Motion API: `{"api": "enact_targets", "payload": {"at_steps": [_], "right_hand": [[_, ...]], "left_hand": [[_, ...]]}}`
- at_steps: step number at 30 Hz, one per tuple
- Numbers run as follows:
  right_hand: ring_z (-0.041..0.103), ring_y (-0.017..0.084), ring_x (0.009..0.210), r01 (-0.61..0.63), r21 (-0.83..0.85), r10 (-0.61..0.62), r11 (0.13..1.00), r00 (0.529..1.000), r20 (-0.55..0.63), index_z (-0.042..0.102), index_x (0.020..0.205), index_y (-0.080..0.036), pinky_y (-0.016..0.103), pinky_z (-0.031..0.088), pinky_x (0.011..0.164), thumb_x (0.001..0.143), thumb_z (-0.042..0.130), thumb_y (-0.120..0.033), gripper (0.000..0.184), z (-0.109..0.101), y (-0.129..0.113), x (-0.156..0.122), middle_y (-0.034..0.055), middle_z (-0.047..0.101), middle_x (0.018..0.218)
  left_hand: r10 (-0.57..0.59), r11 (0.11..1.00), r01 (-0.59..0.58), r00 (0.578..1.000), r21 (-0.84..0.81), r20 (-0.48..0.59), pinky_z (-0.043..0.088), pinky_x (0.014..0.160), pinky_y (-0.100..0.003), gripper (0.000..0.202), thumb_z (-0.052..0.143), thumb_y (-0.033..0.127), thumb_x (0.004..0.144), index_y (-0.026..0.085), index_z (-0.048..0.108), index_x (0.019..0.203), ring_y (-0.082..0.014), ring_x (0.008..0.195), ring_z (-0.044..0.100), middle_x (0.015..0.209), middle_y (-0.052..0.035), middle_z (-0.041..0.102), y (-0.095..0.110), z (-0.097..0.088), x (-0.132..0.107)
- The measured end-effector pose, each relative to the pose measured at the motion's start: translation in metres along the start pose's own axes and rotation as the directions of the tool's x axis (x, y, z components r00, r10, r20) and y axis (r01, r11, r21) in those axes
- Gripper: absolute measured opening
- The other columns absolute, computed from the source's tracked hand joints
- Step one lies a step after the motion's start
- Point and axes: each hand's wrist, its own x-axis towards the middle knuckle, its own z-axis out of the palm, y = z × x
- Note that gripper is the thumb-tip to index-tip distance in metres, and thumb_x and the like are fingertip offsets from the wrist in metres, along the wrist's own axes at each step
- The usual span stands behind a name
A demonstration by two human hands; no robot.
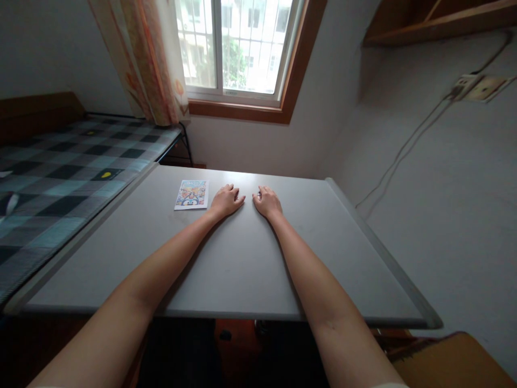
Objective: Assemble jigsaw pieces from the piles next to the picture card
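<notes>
Both forearms stretch forward across the white tabletop (238, 269). My left hand (226, 200) rests near the far edge, fingers curled and thumb pointing right. A tiny dark patch shows between its thumb and fingers, too small to name. Just to its left lies a printed picture sheet (191, 195) with a colourful cartoon design and a white border; the hand is apart from it. My right hand (268, 202) is curled on the table a short gap to the right. At its fingertips is a small black-and-white object (259, 195) that I cannot make out.
A bed with a checked cover (81, 161) stands along the table's left side. Beyond the table are a curtain (149, 64) and a barred window (238, 48). A cable (404, 148) hangs from a wall socket (480, 87) at right. A wooden seat (456, 361) sits at lower right.
</notes>
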Motion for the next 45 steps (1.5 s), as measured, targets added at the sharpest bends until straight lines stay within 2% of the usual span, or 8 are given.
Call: {"api": "enact_targets", "payload": {"at_steps": [15, 20, 26, 32, 36, 38, 41, 45], "right_hand": [[0.045, 0.023, 0.125, -0.017, 0.028, 0.017, 0.999, 1.000, -0.010, 0.058, 0.122, -0.008, 0.032, 0.032, 0.106, 0.087, 0.038, -0.025, 0.043, 0.004, 0.006, 0.018, 0.0160, 0.052, 0.134], [0.040, 0.025, 0.130, -0.038, 0.048, 0.040, 0.998, 0.998, -0.046, 0.050, 0.132, -0.009, 0.034, 0.029, 0.109, 0.086, 0.043, -0.037, 0.054, 0.001, 0.006, 0.010, 0.0155, 0.046, 0.139], [0.028, 0.029, 0.137, -0.060, -0.003, 0.060, 0.998, 0.998, -0.027, 0.040, 0.140, -0.016, 0.042, 0.026, 0.111, 0.085, 0.048, -0.045, 0.062, -0.001, 0.003, -0.005, 0.0134, 0.031, 0.150], [0.033, 0.025, 0.135, 0.037, -0.010, -0.036, 0.999, 0.998, 0.052, 0.046, 0.137, -0.018, 0.039, 0.026, 0.111, 0.090, 0.043, -0.042, 0.053, -0.002, 0.009, 0.009, 0.0131, 0.034, 0.148], [0.040, 0.022, 0.131, 0.056, 0.022, -0.057, 0.998, 0.997, 0.053, 0.050, 0.133, -0.013, 0.033, 0.028, 0.109, 0.091, 0.041, -0.039, 0.050, 0.000, 0.013, 0.021, 0.0157, 0.043, 0.142], [0.040, 0.023, 0.131, 0.041, 0.046, -0.042, 0.998, 0.999, 0.016, 0.047, 0.135, -0.011, 0.033, 0.028, 0.109, 0.091, 0.041, -0.041, 0.054, 0.000, 0.014, 0.020, 0.0163, 0.045, 0.141], [0.035, 0.024, 0.134, 0.028, 0.060, -0.025, 0.998, 0.999, -0.040, 0.043, 0.138, -0.011, 0.035, 0.026, 0.110, 0.090, 0.041, -0.046, 0.059, -0.003, 0.013, 0.010, 0.0165, 0.041, 0.143], [0.020, 0.031, 0.140, -0.026, 0.009, 0.027, 1.000, 0.998, -0.063, 0.032, 0.144, -0.014, 0.042, 0.021, 0.112, 0.087, 0.044, -0.054, 0.071, -0.008, 0.008, -0.012, 0.0173, 0.025, 0.151]], "left_hand": [[-0.029, 0.999, 0.029, 1.000, -0.043, 0.003, 0.037, 0.103, -0.033, 0.044, 0.034, 0.041, 0.094, 0.015, 0.063, 0.114, -0.0233, 0.120, 0.049, 0.129, -0.0126, 0.055, -0.015, 0.004, 0.019], [-0.055, 0.997, 0.061, 0.991, 0.049, -0.121, 0.024, 0.112, -0.040, 0.063, 0.039, 0.050, 0.090, 0.011, 0.039, 0.139, -0.0294, 0.136, 0.031, 0.144, -0.0150, 0.040, -0.004, -0.003, 0.000], [-0.225, 0.969, 0.227, 0.974, 0.094, -0.034, 0.024, 0.112, -0.043, 0.080, 0.043, 0.060, 0.085, 0.007, 0.028, 0.143, -0.0344, 0.137, 0.028, 0.147, -0.0209, 0.032, -0.002, -0.004, -0.011], [-0.057, 0.996, 0.056, 0.998, 0.064, 0.006, 0.031, 0.108, -0.040, 0.061, 0.042, 0.054, 0.089, 0.011, 0.048, 0.131, -0.0306, 0.129, 0.040, 0.145, -0.0183, 0.037, -0.021, 0.000, 0.012], [0.049, 0.998, -0.049, 0.999, 0.045, 0.013, 0.037, 0.103, -0.038, 0.049, 0.036, 0.049, 0.093, 0.012, 0.062, 0.110, -0.0266, 0.119, 0.050, 0.127, -0.0163, 0.055, -0.023, 0.000, 0.020], [0.067, 0.996, -0.064, 0.996, 0.060, -0.056, 0.038, 0.102, -0.039, 0.048, 0.037, 0.048, 0.093, 0.011, 0.061, 0.113, -0.0271, 0.120, 0.049, 0.128, -0.0168, 0.055, -0.020, -0.002, 0.017], [0.163, 0.984, -0.145, 0.967, 0.103, -0.197, 0.031, 0.109, -0.042, 0.044, 0.035, 0.041, 0.095, 0.011, 0.056, 0.120, -0.0280, 0.132, 0.037, 0.137, -0.0154, 0.047, -0.010, -0.007, 0.004], [0.410, 0.912, -0.400, 0.898, 0.091, -0.161, 0.030, 0.109, -0.043, 0.037, 0.041, 0.038, 0.093, 0.015, 0.058, 0.117, -0.0275, 0.133, 0.034, 0.140, -0.0127, 0.043, 0.009, -0.016, -0.027]]}}
